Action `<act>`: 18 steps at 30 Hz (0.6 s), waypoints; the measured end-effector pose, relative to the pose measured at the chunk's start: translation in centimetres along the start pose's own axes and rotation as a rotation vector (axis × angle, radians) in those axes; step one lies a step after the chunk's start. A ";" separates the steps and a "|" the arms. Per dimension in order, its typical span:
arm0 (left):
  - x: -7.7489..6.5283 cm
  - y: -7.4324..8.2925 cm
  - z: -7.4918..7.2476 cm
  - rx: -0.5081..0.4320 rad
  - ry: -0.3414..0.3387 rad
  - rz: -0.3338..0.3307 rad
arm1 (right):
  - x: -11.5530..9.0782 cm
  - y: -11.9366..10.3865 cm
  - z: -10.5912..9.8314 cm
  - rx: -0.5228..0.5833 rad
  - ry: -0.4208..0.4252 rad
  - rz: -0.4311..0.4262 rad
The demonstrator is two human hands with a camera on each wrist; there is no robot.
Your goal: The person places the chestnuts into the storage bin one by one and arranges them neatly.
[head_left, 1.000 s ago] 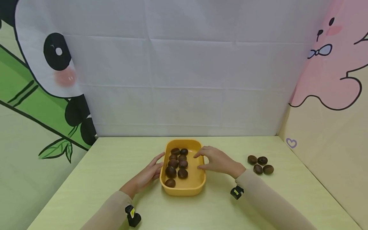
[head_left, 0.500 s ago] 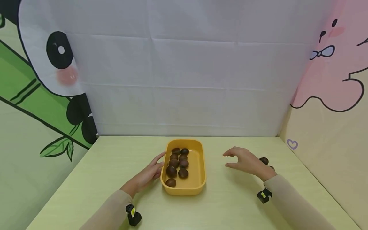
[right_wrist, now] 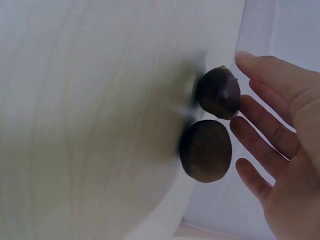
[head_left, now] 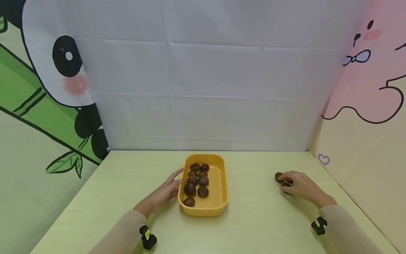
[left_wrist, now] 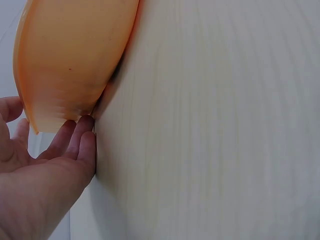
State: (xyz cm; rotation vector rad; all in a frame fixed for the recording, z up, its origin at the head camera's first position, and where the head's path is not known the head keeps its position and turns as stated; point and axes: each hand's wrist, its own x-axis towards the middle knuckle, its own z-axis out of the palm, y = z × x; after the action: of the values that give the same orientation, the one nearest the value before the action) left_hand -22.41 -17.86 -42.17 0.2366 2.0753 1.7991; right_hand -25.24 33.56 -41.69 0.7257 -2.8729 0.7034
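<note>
A yellow plastic box (head_left: pixel 203 211) holds several brown chestnuts (head_left: pixel 203 191), mostly in two columns along its left half. My left hand (head_left: pixel 157 198) rests its fingers against the box's left side; in the left wrist view, those fingertips (left_wrist: pixel 86 122) touch the outer wall low down. Over at the right, my right hand (head_left: pixel 304 187) reaches down over the loose chestnuts, thumb and fingers spread around one chestnut (head_left: pixel 286 188). Another chestnut (head_left: pixel 278 176) shows just beyond the fingertips; the hand hides others. The right wrist view has two chestnuts (right_wrist: pixel 206 151) right at the loosely bent fingers.
The pale wood-look table (head_left: pixel 250 218) runs back to a white cloth backdrop (head_left: pixel 206 116). Side panels with a panda drawing (head_left: pixel 66 56) on the left and a pink animal drawing (head_left: pixel 364 88) on the right flank it. Each wrist wears a small black camera (head_left: pixel 319 225).
My right hand has moved right, from over the box to the loose chestnuts on the table. My left hand stays at the box, and the chestnuts inside have not shifted.
</note>
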 end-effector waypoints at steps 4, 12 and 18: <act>0.0 0.0 0.1 -0.004 0.002 0.001 | -0.5 1.2 0.1 -0.007 -0.003 0.008; 0.0 -0.1 0.0 -0.002 -0.001 0.002 | -0.8 1.9 0.6 -0.016 -0.005 0.003; 0.1 -0.2 -0.2 -0.007 -0.014 0.008 | -0.6 1.8 0.6 -0.010 -0.002 -0.003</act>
State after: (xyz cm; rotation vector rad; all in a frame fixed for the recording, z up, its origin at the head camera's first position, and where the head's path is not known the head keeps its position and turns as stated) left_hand -22.54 -18.00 -42.40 0.2552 2.0615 1.8040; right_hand -25.52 34.98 -43.09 0.7295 -2.8746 0.6879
